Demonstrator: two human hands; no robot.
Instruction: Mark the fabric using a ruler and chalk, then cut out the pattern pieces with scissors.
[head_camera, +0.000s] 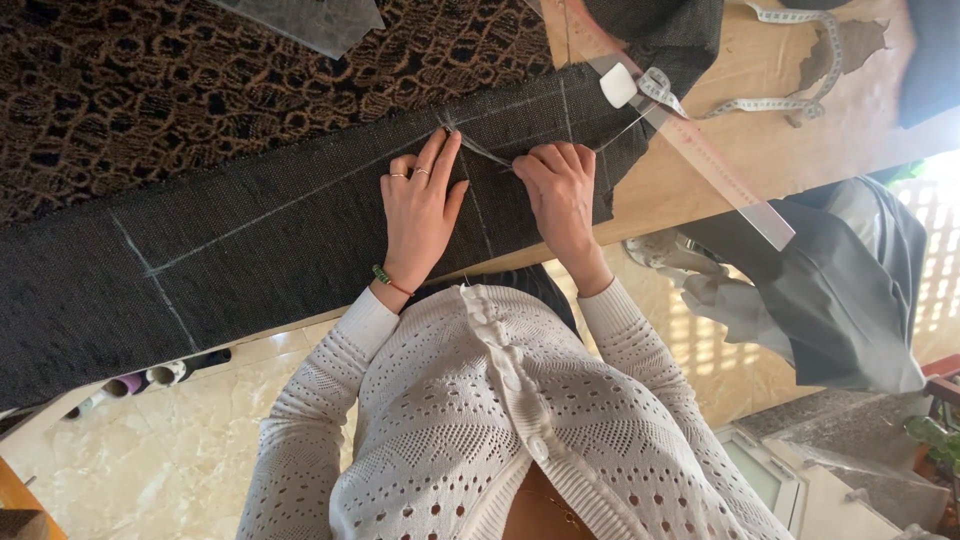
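A dark grey woven fabric (250, 250) with pale chalk lines lies across a wooden table (680, 195). My left hand (420, 215), with rings and a green bead bracelet, rests flat on the cloth, its fingertips pressing where a thin pale thread (480, 150) starts. My right hand (560, 200) is beside it, fingers curled, pinching that thread against the fabric near a chalk line. The thread runs on to the right toward a white chalk block (618, 85).
A brown and black lace-patterned fabric (200, 80) covers the far side of the table. A clear long ruler (720, 180) and a white measuring tape (790, 100) lie at the right. A grey garment (850, 290) hangs off the table edge. Thread spools (150, 378) sit below.
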